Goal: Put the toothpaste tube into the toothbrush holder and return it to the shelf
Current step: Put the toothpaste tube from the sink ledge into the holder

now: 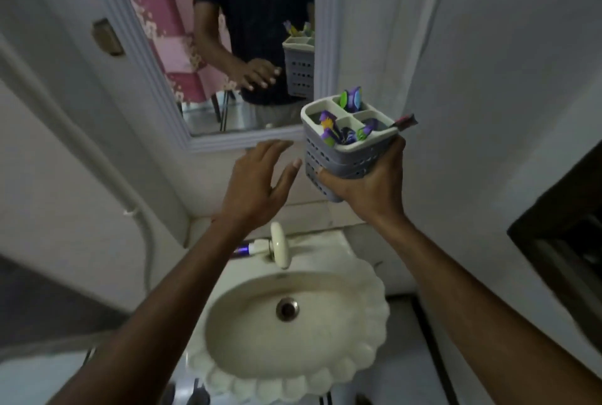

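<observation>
A grey perforated toothbrush holder [345, 157] with a white divided top is held up in front of the wall by my right hand [368, 183], which grips it from below and behind. Several purple and green toothbrushes [350, 100] stand in its compartments. The flat crimped end of a toothpaste tube [405, 120] sticks out of the right compartment. My left hand [257, 183] hovers just left of the holder, fingers spread, touching nothing. The narrow tiled shelf [312, 214] runs along the wall below both hands.
A white-framed mirror [182, 101] hangs on the wall behind my left hand. Below are a cream scalloped sink [358, 333] and its white tap [278, 246]. A dark opening [566, 235] is at the right.
</observation>
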Tool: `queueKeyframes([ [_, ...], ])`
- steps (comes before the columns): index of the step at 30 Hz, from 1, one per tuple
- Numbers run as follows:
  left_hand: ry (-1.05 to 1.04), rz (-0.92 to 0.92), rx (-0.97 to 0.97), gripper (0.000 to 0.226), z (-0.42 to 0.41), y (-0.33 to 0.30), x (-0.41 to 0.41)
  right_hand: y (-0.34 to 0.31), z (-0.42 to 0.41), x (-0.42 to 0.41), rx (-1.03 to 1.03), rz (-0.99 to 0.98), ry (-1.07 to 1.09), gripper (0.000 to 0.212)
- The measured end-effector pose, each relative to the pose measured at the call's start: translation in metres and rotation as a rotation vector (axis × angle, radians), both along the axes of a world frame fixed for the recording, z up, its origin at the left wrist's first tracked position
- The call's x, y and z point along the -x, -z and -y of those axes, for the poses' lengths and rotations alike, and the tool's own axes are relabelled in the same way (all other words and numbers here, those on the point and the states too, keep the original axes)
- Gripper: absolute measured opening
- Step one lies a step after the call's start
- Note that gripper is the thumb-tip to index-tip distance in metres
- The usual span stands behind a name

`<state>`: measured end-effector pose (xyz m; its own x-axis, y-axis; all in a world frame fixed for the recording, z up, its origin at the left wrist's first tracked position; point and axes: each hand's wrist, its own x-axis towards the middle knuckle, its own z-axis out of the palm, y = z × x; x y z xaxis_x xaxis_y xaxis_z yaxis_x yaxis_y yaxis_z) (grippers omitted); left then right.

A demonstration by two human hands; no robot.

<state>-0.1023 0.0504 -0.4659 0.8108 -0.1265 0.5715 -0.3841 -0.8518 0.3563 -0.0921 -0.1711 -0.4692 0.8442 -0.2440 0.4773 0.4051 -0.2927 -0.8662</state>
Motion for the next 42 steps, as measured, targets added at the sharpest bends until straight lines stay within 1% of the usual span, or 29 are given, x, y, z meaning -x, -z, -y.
queueKeyframes([
  [2, -0.049, -0.088, -0.016, 0.047, -0.003, 0.036, 0.010, 0.032, 0.000, 0.004, 0.014, -0.063, -0.037, 0.111],
  [5, -0.111, -0.199, 0.026, 0.047, -0.007, 0.088, 0.034, 0.085, 0.006, 0.012, 0.057, -0.204, -0.075, 0.117],
  [9, -0.204, -0.274, 0.110, 0.044, -0.015, 0.143, 0.056, 0.138, 0.013, 0.018, 0.202, -0.382, -0.066, 0.124],
  [11, -0.239, -0.321, 0.182, 0.044, -0.018, 0.165, 0.065, 0.160, 0.014, 0.020, 0.266, -0.445, -0.061, 0.126],
  [15, -0.341, -0.405, 0.395, 0.043, -0.024, 0.197, 0.073, 0.197, 0.003, 0.021, 0.274, -0.536, -0.068, 0.122],
  [17, -0.344, -0.446, 0.420, 0.039, -0.034, 0.213, 0.072, 0.213, -0.008, 0.022, 0.275, -0.575, -0.054, 0.121],
  [19, -0.348, -0.499, 0.361, 0.039, -0.048, 0.232, 0.071, 0.224, -0.018, 0.025, 0.254, -0.602, -0.047, 0.122],
  [24, -0.315, -0.570, 0.128, 0.037, -0.087, 0.268, 0.059, 0.247, -0.042, 0.031, 0.181, -0.670, 0.003, 0.119],
  [28, -0.317, -0.607, -0.047, 0.048, -0.108, 0.270, 0.041, 0.266, -0.054, 0.032, 0.158, -0.706, 0.066, 0.123],
  [32, -0.300, -0.708, -0.201, 0.056, -0.136, 0.273, 0.023, 0.279, -0.055, 0.038, 0.112, -0.697, 0.062, 0.130],
  [37, -0.270, -0.780, -0.374, 0.051, -0.156, 0.278, 0.002, 0.270, -0.054, 0.043, 0.110, -0.687, 0.053, 0.120],
  [39, -0.265, -0.797, -0.393, 0.047, -0.156, 0.278, -0.002, 0.265, -0.054, 0.046, 0.099, -0.666, 0.059, 0.114],
  [42, -0.271, -0.843, -0.309, 0.042, -0.154, 0.280, -0.001, 0.260, -0.052, 0.048, 0.104, -0.653, 0.050, 0.112],
])
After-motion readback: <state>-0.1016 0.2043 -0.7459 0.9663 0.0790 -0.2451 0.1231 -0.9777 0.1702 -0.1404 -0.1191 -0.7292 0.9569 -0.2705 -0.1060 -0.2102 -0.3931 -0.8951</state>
